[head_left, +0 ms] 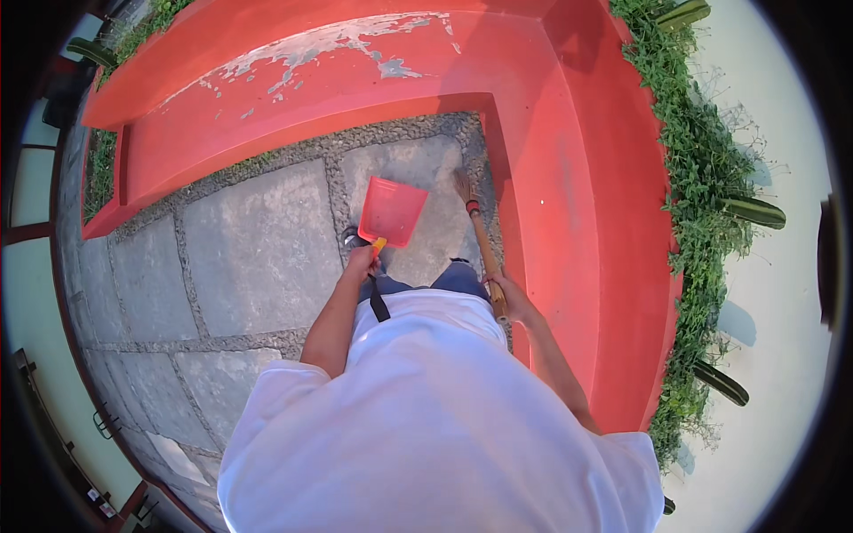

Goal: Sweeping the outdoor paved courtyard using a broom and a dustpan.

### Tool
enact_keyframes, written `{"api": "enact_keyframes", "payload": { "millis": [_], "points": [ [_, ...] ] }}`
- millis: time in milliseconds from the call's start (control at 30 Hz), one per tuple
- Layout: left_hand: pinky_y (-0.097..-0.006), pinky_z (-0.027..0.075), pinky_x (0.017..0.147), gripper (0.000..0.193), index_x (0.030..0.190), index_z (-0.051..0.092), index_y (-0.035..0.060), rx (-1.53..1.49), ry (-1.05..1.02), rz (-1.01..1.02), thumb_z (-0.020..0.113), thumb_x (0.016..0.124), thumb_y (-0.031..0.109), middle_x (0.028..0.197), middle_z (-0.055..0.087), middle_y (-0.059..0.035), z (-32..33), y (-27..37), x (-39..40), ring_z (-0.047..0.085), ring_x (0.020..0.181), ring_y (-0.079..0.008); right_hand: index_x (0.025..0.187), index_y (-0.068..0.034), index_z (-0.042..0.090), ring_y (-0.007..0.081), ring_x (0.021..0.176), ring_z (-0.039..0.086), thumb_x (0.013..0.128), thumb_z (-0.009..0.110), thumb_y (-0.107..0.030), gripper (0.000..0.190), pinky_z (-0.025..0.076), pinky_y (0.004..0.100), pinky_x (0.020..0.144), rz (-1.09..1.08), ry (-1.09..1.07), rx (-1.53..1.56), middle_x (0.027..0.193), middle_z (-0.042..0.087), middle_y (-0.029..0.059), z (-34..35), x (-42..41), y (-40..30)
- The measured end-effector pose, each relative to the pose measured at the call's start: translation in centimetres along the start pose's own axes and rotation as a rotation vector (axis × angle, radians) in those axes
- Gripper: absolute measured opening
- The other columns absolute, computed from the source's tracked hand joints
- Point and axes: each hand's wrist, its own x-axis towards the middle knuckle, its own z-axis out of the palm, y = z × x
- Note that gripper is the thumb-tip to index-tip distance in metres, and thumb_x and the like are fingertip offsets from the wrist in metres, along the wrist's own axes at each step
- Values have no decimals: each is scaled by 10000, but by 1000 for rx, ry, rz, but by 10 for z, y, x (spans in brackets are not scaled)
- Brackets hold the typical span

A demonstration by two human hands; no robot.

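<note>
My left hand [363,261] grips the yellow handle of a red plastic dustpan [393,212]. The pan is held out in front of my legs, over the grey stone paving [260,246]; whether it touches the ground I cannot tell. In my right hand [512,296] is the wooden handle of a short broom [484,243]. Its bristles point away from me, near the inner corner of the red bench. A dark strap hangs below my left wrist. One shoe shows partly beside the dustpan.
A red painted concrete bench [533,153] with peeling paint wraps around the front and right. Behind it, green plants [700,180] and cactus stems [753,211] line a pale wall [786,280]. Rough pebbled joints [333,193] run between the paving slabs.
</note>
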Motion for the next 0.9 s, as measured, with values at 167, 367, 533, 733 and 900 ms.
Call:
{"api": "enact_keyframes", "payload": {
  "millis": [167,367,533,733,900],
  "points": [
    [-243,409,375,99,726,486,45,-45,-13,-85,466,765,135,528,432,-22,-8,28,25,422,394,-114,1054,-133,508,88,844,463,773,507,-73,287,437,205,592,306,36,380,968,449,7,9,-8,-6],
    [-232,420,366,107,710,478,38,-55,-57,-155,459,766,127,494,421,-17,-12,64,36,430,374,-118,1145,-103,458,141,768,519,825,350,-56,340,472,313,625,614,26,479,915,535,37,0,-2,8],
    [-270,334,315,212,640,477,35,65,-31,-22,430,786,180,467,442,-53,-4,56,39,428,351,-150,950,-34,533,185,598,537,769,419,-289,333,452,323,585,845,214,670,705,537,91,-10,48,89],
    [-257,379,361,122,719,479,51,-4,18,-39,446,769,158,501,432,-54,-17,40,62,411,376,-134,848,-40,485,168,437,473,830,383,-309,289,409,313,379,821,165,8,544,474,88,-36,90,24],
    [-269,436,424,99,786,472,69,28,-15,-100,449,769,164,595,436,-28,4,43,49,414,423,-119,755,-5,460,163,347,440,818,367,-289,305,352,318,320,628,271,-40,476,445,75,-67,132,-29]
  ]
}}
